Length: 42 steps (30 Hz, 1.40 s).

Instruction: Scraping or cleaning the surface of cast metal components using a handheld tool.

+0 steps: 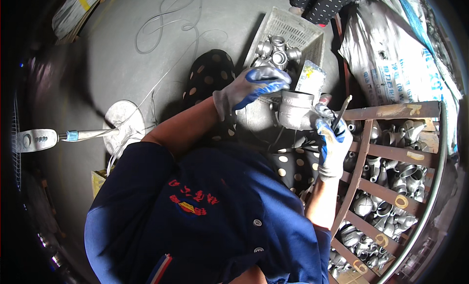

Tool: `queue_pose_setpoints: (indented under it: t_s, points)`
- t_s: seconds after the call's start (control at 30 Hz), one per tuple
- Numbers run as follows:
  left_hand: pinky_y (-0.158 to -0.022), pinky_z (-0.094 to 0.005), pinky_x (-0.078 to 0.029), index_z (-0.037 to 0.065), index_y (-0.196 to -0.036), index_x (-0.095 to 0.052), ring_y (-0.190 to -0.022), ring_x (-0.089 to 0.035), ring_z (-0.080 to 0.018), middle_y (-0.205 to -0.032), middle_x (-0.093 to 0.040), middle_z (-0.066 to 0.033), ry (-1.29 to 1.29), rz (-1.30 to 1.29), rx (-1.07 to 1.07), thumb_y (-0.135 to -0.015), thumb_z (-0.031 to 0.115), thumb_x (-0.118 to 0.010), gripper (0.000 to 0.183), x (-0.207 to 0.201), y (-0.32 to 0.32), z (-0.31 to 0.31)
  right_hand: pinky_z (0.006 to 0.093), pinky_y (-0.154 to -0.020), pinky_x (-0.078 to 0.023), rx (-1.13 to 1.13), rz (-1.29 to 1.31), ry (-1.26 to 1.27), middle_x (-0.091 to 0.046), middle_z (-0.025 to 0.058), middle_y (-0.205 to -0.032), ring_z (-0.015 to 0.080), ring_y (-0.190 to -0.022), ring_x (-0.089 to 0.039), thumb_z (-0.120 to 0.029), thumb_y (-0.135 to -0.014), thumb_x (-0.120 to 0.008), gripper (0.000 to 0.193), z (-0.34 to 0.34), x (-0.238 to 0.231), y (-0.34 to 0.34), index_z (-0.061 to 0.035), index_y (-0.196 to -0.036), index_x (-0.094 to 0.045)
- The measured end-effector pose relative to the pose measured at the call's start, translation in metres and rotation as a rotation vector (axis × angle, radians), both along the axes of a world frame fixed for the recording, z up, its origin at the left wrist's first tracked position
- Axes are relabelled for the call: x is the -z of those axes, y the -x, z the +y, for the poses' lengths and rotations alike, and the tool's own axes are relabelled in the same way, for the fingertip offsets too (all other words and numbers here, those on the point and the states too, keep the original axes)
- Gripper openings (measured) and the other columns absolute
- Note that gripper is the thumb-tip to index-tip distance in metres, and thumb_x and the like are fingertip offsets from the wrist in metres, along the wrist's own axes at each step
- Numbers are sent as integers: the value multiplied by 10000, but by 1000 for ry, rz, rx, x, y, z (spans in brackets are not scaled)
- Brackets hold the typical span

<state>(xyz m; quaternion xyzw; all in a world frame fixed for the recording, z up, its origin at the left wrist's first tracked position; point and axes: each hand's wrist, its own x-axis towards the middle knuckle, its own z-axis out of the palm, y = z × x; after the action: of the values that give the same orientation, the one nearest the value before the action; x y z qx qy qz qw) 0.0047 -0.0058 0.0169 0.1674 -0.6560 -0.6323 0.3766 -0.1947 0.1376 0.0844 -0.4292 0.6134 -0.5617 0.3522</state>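
A wide grey metal pipe fitting (294,113) is between my hands, its round mouth facing up. My left hand (261,86), in a white glove with blue coating, hovers at the left of its rim with fingers curled together; what they hold, if anything, is hidden. On the right, my gloved right hand (333,141) closes around a thin dark rod (343,110) with a pale tip, which slants upward. The fingers of that hand are next to the fitting's right side; whether they touch it I cannot tell.
Beyond my hands stands a grey plastic crate (315,37) with several metal fittings (277,52). A rusty metal-framed bin (364,152) full of metal castings is at right, near white sacks (381,54). A fan (39,140) lies left; cables (161,27) cross the floor.
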Motion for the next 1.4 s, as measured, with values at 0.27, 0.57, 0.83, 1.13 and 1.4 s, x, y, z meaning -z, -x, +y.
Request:
queue_pose_setpoints:
  t_s: [0.27,0.57,0.83,1.13,1.4]
  points:
    - [-812,-309,-489,-48,-1111,-584,-935,-620,-193,-1004,-647,-143,80,-298,482,-811,58,-655,325,-1,19,2,196,-637,-415,-74,74,-84,-629,17,-848,46,-705,-501,-50,-791,-650,249,-13,-2,2,41,-1023,-644]
    - [-818,-397,-489,-62,-1144,-563,-904,-623,-349,-1007,-622,-234,649,-159,-52,-832,192,-545,403,8,-4,12,236,-800,-421,-61,125,-180,-566,142,-1206,135,-909,-535,-100,-883,-508,428,28,3,-18,39,-1287,-475]
    - [-855,-316,-489,-68,-1179,-533,-979,-619,-193,-1079,-632,-151,128,-45,27,-909,147,-483,349,1,-4,17,321,-782,-490,-89,475,-25,-616,173,-1100,208,-820,-601,-54,-860,-550,310,35,16,-33,9,-1160,-594]
    - [-897,-350,-459,-53,-1164,-541,-1034,-605,-291,-1089,-623,-201,413,-75,-69,-926,89,-408,308,9,-5,17,358,-696,-482,-136,704,26,-591,142,-909,270,-780,-595,-52,-753,-590,321,41,20,-23,-40,-1071,-634]
    - [-813,-353,-508,-66,-1162,-537,-916,-642,-284,-1008,-641,-188,534,-163,-91,-791,159,-649,448,12,-7,17,386,-692,-480,-186,872,-50,-611,134,-909,308,-760,-595,-95,-758,-606,269,45,16,-14,-46,-1021,-641]
